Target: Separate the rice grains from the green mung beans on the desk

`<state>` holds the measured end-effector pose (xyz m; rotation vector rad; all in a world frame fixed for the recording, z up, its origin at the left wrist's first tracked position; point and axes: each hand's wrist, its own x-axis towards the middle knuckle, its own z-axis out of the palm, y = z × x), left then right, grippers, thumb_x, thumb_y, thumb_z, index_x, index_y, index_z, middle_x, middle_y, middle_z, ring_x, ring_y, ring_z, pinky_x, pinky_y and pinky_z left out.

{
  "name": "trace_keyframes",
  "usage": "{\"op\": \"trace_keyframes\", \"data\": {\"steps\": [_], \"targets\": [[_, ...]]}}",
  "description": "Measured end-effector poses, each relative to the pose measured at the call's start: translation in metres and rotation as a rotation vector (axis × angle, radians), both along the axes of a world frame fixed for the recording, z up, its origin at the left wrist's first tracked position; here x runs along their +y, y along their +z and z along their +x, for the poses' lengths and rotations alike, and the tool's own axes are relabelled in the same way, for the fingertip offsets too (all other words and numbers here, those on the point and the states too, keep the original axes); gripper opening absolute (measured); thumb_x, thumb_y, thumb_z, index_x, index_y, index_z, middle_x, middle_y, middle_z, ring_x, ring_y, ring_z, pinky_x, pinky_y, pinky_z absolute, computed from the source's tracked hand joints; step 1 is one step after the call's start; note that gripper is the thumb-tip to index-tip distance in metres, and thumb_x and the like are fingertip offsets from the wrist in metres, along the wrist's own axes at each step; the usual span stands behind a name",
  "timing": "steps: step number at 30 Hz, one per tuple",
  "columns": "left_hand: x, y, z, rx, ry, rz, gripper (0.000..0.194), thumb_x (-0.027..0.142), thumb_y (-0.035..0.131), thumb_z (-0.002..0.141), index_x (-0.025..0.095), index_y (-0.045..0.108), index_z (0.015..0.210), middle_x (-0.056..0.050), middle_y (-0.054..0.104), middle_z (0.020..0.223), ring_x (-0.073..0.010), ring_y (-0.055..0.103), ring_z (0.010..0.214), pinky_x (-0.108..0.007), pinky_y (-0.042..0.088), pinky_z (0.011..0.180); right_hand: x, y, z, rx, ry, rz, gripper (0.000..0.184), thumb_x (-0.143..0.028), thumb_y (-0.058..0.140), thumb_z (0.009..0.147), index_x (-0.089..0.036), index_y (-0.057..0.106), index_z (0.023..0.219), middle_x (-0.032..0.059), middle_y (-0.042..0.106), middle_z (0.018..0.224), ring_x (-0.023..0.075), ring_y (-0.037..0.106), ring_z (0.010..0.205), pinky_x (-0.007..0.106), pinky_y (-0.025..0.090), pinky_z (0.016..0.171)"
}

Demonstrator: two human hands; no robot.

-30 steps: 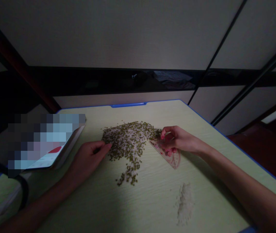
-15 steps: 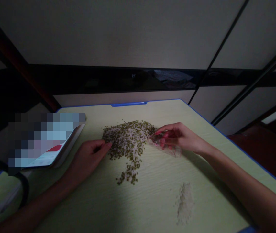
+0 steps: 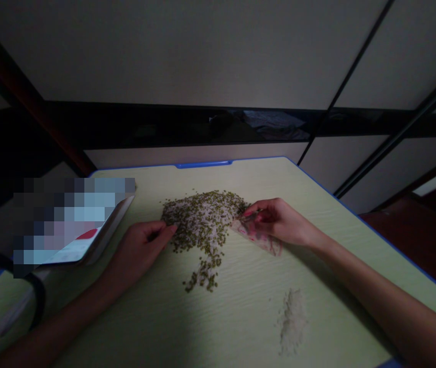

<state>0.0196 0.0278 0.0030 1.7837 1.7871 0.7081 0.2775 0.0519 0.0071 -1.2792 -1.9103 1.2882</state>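
A heap of green beans mixed with white rice-like grains (image 3: pixel 202 217) lies on the pale wood-look table (image 3: pixel 233 317), with a narrow tail of it trailing toward me. At the heap's left edge, my left hand (image 3: pixel 143 248) is closed, thumb against curled fingers; whatever may be in them is hidden. My right hand (image 3: pixel 284 222) pinches a clear plastic bag with red print (image 3: pixel 258 235) beside the heap's right edge. The bag lies tilted under those fingers, its near corner pointing toward me. A small separate pile of white grains (image 3: pixel 293 322) sits nearer, at the right.
A tablet-like device with a lit, partly blurred screen (image 3: pixel 75 250) is propped at the table's left. A dark cable (image 3: pixel 40 296) curves below it. Blue edging (image 3: pixel 204 164) rims the table, and pale cabinet panels (image 3: pixel 187 56) stand behind it.
My right hand has shifted slightly left and toward me, and the bag has turned so its red print shows more. My left hand and the heap look unchanged.
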Motion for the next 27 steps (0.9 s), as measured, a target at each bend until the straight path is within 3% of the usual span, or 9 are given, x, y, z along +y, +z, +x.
{"op": "trace_keyframes", "data": {"steps": [9,15,20,24,27], "targets": [[0.0,0.001,0.001,0.0,0.009,0.003,0.034,0.041,0.042,0.068,0.02,0.034,0.043,0.007,0.03,0.041,-0.0085,0.033,0.042,-0.022,0.025,0.044,0.002,-0.003,0.003,-0.01,-0.063,0.042,0.023,-0.013,0.054,0.064,-0.011,0.055,0.087,0.0028,0.06,0.059,0.0111,0.053,0.05,0.024,0.039,0.047],[-0.001,0.0,0.0,0.006,0.003,0.004,0.034,0.04,0.042,0.069,0.02,0.033,0.043,0.007,0.029,0.041,-0.0084,0.032,0.042,-0.022,0.024,0.044,-0.005,0.0,-0.001,-0.163,-0.052,0.232,0.022,-0.016,0.05,0.07,-0.011,0.06,0.089,0.0004,0.055,0.058,0.0084,0.044,0.048,0.02,0.033,0.042],[-0.002,0.001,0.001,-0.016,-0.002,-0.028,0.033,0.039,0.04,0.072,0.019,0.034,0.045,0.008,0.029,0.043,-0.0082,0.032,0.044,-0.021,0.024,0.046,-0.009,0.003,-0.004,-0.237,-0.015,0.329,0.024,-0.017,0.049,0.073,-0.011,0.061,0.092,0.0044,0.061,0.069,0.0097,0.047,0.051,0.021,0.035,0.046],[-0.001,0.002,0.001,0.006,-0.019,-0.019,0.034,0.039,0.04,0.073,0.019,0.035,0.046,0.008,0.028,0.044,-0.0082,0.033,0.045,-0.021,0.024,0.047,-0.012,0.006,-0.007,-0.389,0.002,0.497,0.027,-0.014,0.047,0.074,-0.016,0.061,0.097,0.0023,0.062,0.066,0.0097,0.047,0.05,0.022,0.034,0.048],[-0.001,0.002,0.001,0.01,-0.016,-0.012,0.034,0.039,0.04,0.072,0.019,0.034,0.045,0.008,0.028,0.043,-0.0082,0.033,0.044,-0.021,0.024,0.046,-0.014,0.008,-0.008,-0.477,0.066,0.601,0.03,-0.012,0.045,0.076,-0.02,0.06,0.102,0.0035,0.065,0.076,0.0126,0.054,0.058,0.024,0.037,0.054]]}}
